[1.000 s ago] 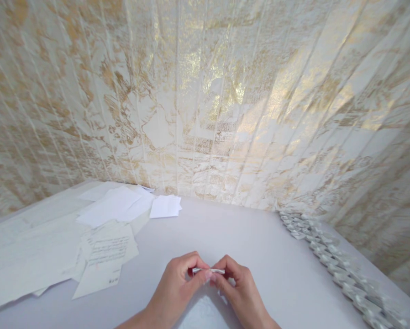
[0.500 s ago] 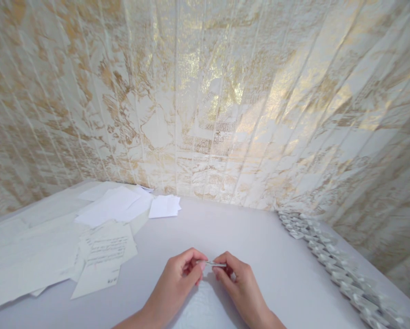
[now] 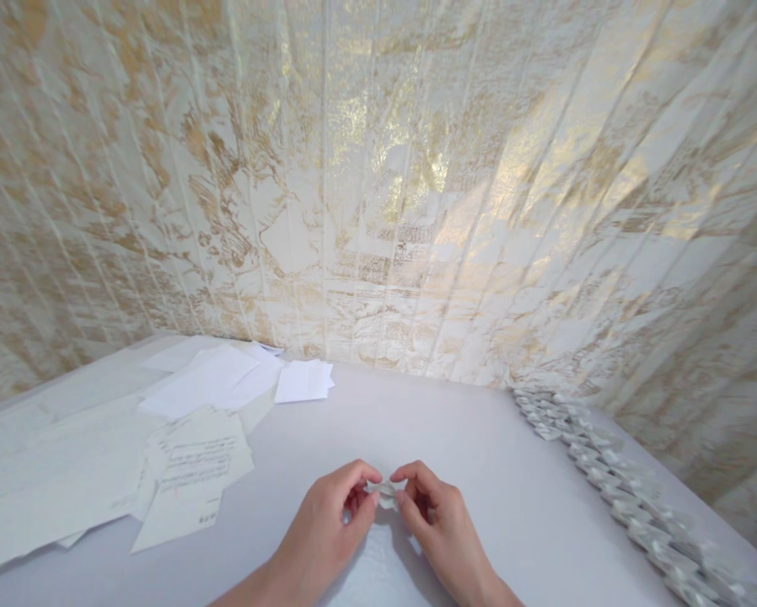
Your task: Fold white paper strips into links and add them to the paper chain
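Observation:
Both my hands meet low in the middle of the view, over a white table (image 3: 480,455). My left hand (image 3: 328,527) and my right hand (image 3: 438,527) pinch a small folded piece of white paper (image 3: 384,491) between thumbs and fingertips. The paper is held just above the tabletop and looks crumpled or folded into a small shape. The fingers of both hands are closed on it.
Loose sheets of white paper (image 3: 189,421), some with printed text, lie spread over the table's left side. A long row of small folded paper pieces (image 3: 612,480) runs along the right edge. A gold-and-white patterned wall (image 3: 378,185) rises behind the table.
The paper was a thin flat strip stretched between my fingers; now it is bunched into a shorter, thicker shape, with my fingertips closer together.

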### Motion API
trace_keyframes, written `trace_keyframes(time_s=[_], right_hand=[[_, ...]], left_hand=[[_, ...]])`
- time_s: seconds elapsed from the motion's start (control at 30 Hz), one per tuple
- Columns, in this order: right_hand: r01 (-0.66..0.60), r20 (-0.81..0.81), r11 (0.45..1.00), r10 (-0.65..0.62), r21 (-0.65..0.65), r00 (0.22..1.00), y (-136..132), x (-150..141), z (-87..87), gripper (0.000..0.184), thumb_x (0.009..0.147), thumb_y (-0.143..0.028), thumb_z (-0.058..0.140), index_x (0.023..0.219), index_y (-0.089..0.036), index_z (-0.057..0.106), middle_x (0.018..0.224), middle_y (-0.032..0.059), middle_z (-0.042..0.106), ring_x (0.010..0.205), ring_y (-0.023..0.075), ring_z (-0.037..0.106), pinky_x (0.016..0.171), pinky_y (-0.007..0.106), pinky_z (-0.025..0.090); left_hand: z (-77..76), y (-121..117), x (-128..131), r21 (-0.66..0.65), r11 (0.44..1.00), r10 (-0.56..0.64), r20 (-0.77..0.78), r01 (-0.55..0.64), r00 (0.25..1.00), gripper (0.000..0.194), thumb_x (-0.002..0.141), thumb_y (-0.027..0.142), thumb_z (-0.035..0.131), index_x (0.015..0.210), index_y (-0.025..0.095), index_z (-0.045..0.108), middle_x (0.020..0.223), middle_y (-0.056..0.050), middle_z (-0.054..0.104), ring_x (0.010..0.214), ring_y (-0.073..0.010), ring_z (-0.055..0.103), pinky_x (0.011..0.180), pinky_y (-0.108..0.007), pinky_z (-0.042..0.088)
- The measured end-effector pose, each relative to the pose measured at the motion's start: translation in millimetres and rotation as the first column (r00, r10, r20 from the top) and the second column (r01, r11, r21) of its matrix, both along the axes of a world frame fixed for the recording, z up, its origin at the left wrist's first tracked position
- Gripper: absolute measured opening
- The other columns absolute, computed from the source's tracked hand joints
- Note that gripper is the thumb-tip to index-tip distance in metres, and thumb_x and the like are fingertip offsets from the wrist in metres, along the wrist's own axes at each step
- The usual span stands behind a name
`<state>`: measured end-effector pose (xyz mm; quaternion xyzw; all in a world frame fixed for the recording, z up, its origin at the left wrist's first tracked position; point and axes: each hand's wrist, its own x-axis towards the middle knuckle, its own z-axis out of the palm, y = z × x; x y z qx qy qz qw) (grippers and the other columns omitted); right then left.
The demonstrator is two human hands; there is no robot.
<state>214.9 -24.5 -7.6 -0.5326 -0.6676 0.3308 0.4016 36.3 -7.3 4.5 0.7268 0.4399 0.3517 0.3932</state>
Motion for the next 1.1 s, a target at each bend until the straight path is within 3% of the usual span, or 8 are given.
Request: trace_keyframes(time_s=[0.27,0.47,0.63,0.83,1.1], right_hand=[[-0.017,0.022,0.999,0.017,0.039,1.0,-4,-1,-1.4,0.017,0.091,-0.022,0.048,0.103,-0.02,0.06,0.062,-0.0073,0.041,0.055,0.0124,0.042,0.054,0.022,0.032],[-0.036,0.054,0.998,0.033,0.06,0.998,-4,-2,-1.2,0.022,0.088,-0.017,0.047,0.106,-0.02,0.059,0.063,-0.007,0.043,0.055,0.0126,0.044,0.054,0.022,0.034],[-0.039,0.056,0.997,0.035,0.074,0.998,-2,-2,-0.7,0.027,0.084,-0.011,0.045,0.107,-0.02,0.057,0.065,-0.0072,0.044,0.055,0.0121,0.044,0.054,0.022,0.034],[-0.055,0.054,0.995,0.051,0.084,0.997,-3,-2,-0.9,0.033,0.079,-0.009,0.043,0.108,-0.02,0.053,0.067,-0.0075,0.042,0.056,0.0121,0.044,0.054,0.022,0.033],[-0.08,0.096,0.994,0.073,0.075,0.993,-4,-2,-0.9,0.036,0.079,-0.01,0.041,0.113,-0.019,0.049,0.062,-0.0096,0.036,0.052,0.0117,0.039,0.051,0.021,0.029]], left_hand=[[-7.7,-3,2,0.041,0.999,0.01,-0.061,-0.008,0.998,0.023,0.082,0.014,0.047,0.103,0.022,0.052,0.074,0.005,0.051,0.065,-0.0159,0.057,0.063,-0.024,0.041],[-7.3,-2,2,0.008,1.0,0.0,-0.057,0.0,0.998,0.017,0.087,0.025,0.049,0.104,0.023,0.05,0.071,0.005,0.049,0.064,-0.0166,0.054,0.063,-0.025,0.04],[-11.4,-1,3,0.046,0.999,0.007,-0.07,-0.004,0.997,0.021,0.084,0.018,0.046,0.103,0.023,0.05,0.07,0.006,0.047,0.063,-0.0157,0.052,0.062,-0.025,0.039],[-10.5,-2,1,0.052,0.998,-0.013,-0.077,0.017,0.997,0.016,0.089,0.024,0.044,0.105,0.023,0.048,0.069,0.007,0.047,0.063,-0.0163,0.052,0.062,-0.026,0.038],[-10.5,-2,1,0.112,0.994,0.008,-0.162,0.011,0.987,0.03,0.079,0.007,0.041,0.104,0.024,0.047,0.069,0.007,0.042,0.061,-0.0153,0.049,0.061,-0.025,0.036]])
